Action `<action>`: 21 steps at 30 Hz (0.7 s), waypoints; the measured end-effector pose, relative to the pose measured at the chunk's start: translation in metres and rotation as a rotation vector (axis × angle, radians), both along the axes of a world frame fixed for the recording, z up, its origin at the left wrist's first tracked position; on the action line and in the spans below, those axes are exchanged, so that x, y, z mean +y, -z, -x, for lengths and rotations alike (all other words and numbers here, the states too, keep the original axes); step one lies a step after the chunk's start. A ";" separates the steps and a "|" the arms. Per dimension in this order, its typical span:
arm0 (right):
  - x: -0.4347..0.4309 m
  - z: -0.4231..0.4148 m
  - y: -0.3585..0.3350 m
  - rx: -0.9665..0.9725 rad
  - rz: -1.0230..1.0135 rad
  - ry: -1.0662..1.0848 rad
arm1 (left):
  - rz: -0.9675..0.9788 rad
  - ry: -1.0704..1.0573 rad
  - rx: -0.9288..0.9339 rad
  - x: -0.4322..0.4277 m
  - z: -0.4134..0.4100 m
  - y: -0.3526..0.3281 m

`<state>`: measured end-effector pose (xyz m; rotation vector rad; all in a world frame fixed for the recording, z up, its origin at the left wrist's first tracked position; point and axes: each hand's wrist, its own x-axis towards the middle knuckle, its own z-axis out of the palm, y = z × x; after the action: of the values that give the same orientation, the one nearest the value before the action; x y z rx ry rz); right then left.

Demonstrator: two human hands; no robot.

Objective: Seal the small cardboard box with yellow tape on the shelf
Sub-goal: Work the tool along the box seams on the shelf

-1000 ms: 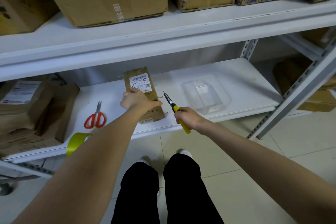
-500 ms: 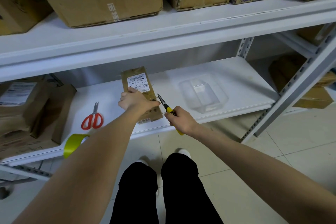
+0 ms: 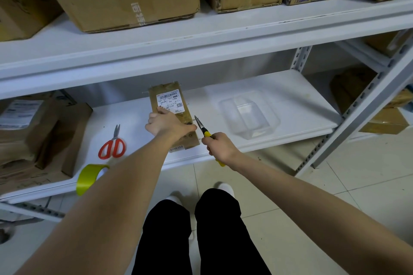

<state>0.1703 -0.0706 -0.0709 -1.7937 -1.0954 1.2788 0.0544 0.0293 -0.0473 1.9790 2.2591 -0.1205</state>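
Yellow-handled needle-nose pliers (image 3: 202, 126) sit clamped in the right hand (image 3: 220, 147), fingers wrapped round the grips. Steel tips are at the right edge of the small flat brown cardboard box (image 3: 169, 100), near a thin pin or staple, too small to be sure. The left hand (image 3: 166, 123) is bent over the box, pinning it to the lower white metal shelf (image 3: 290, 96).

Looks like prep, no taping yet. Next: park the pliers and fetch the glossy yellow tape roll (image 3: 86, 177) at the shelf's front lip, left. Red-handled scissors (image 3: 112, 146) lie between; clear plastic tray (image 3: 248, 114) to the right. Box is matte kraft with a white label on top.
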 end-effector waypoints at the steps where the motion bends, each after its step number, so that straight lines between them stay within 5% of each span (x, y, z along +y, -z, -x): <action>1: 0.000 0.001 0.001 -0.011 -0.002 -0.005 | -0.001 -0.001 -0.001 0.000 0.000 0.000; 7: -0.001 -0.019 -0.002 0.175 0.049 0.149 | 0.011 0.008 0.022 0.002 0.005 0.001; 21: 0.017 -0.117 -0.005 -0.696 0.100 0.228 | 0.089 0.062 -0.210 -0.006 0.004 -0.014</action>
<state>0.2871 -0.0540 -0.0663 -2.4465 -1.1369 0.5798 0.0506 0.0229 -0.0332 1.9184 2.0285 -0.0187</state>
